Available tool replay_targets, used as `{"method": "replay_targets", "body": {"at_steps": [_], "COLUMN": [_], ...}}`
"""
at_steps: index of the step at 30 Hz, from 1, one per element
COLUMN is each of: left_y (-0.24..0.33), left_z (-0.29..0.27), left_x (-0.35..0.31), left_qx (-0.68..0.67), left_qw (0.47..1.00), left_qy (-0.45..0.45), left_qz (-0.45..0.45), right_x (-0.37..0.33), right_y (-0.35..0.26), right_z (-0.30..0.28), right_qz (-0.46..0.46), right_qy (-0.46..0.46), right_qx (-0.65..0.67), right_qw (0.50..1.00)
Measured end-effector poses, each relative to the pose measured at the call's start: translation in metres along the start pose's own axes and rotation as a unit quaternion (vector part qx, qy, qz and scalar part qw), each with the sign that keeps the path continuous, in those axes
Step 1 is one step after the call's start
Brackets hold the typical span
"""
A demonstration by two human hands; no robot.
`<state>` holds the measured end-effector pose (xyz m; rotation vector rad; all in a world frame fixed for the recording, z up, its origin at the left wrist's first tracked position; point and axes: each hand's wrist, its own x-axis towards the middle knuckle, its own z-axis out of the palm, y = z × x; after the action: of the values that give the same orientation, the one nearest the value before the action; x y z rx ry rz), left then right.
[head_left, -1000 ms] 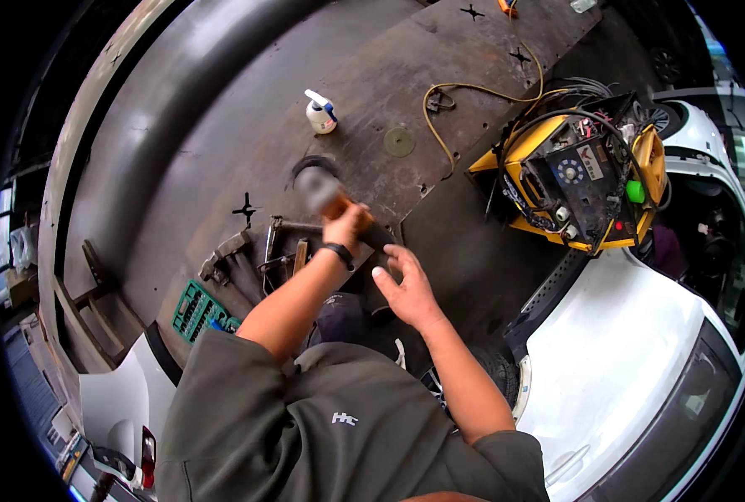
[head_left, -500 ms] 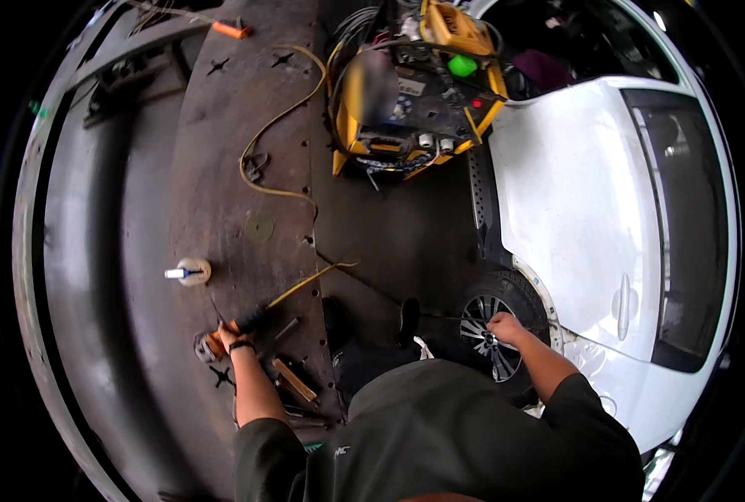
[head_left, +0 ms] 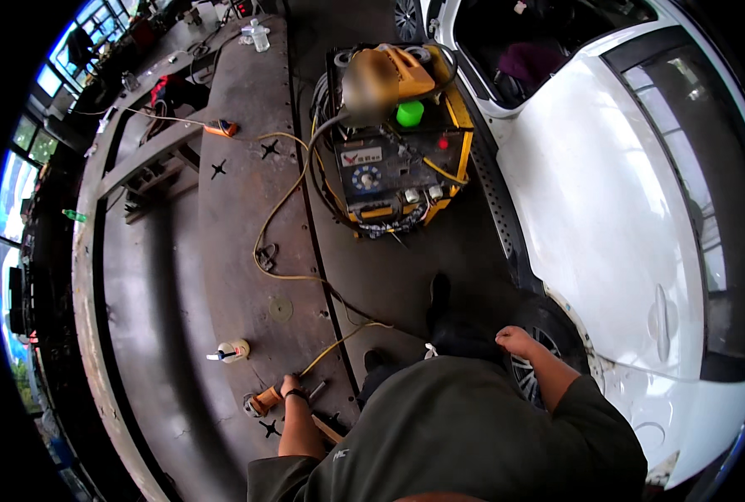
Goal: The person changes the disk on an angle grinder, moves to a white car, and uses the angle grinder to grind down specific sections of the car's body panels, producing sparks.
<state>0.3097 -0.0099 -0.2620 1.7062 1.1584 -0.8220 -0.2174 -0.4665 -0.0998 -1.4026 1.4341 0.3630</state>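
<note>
On the steel bench (head_left: 247,251), an orange angle grinder (head_left: 263,401) lies with its metal head toward the left. My left hand (head_left: 292,386) is closed around the rear of its body, near where a yellow cord (head_left: 326,350) runs off. A dark band circles that wrist. A metal bar (head_left: 319,388) rests just right of the hand. At my right side, my right hand (head_left: 514,340) hangs with curled fingers in front of a car wheel (head_left: 544,343). Whatever those fingers may hold is too small to tell.
A pale bottle (head_left: 234,350) and a flat disc (head_left: 281,309) are on the bench. A yellow-and-black welding machine (head_left: 401,171) stands ahead. The white car (head_left: 606,209) flanks me on the right. An orange tool (head_left: 220,127) and a clear bottle (head_left: 259,35) lie farther off.
The view has tilted up, showing more of the far bench and windows. My left hand has slid from the grinder's middle toward its cord end. My right hand remains by the wheel.
</note>
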Motion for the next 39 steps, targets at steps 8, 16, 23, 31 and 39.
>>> {"method": "replay_targets", "body": {"at_steps": [8, 16, 23, 31, 39], "left_y": [-0.001, 0.038, 0.076, 0.165, 0.177], "left_z": [0.141, 0.227, 0.283, 0.369, 0.405], "left_x": [-0.201, -0.266, -0.237, -0.217, -0.254], "left_qx": [0.094, 0.235, 0.286, 0.374, 0.221], "left_qw": [0.972, 0.902, 0.919, 0.832, 0.906], "left_qy": [-0.182, -0.249, -0.153, -0.232, -0.174], "left_qz": [0.117, 0.264, 0.224, 0.336, 0.316], "right_x": [0.133, 0.216, 0.211, 0.233, 0.318], "right_y": [-0.081, -0.173, -0.183, -0.207, -0.487], "right_z": [-0.108, -0.201, -0.23, -0.275, -0.383], "right_qz": [-0.127, -0.105, -0.058, 0.044, -0.151], "right_qy": [-0.025, 0.047, -0.005, 0.025, -0.008], "right_qx": [-0.089, 0.124, 0.139, 0.517, 0.554], "right_qw": [0.988, 0.986, 0.989, 0.855, 0.819]}}
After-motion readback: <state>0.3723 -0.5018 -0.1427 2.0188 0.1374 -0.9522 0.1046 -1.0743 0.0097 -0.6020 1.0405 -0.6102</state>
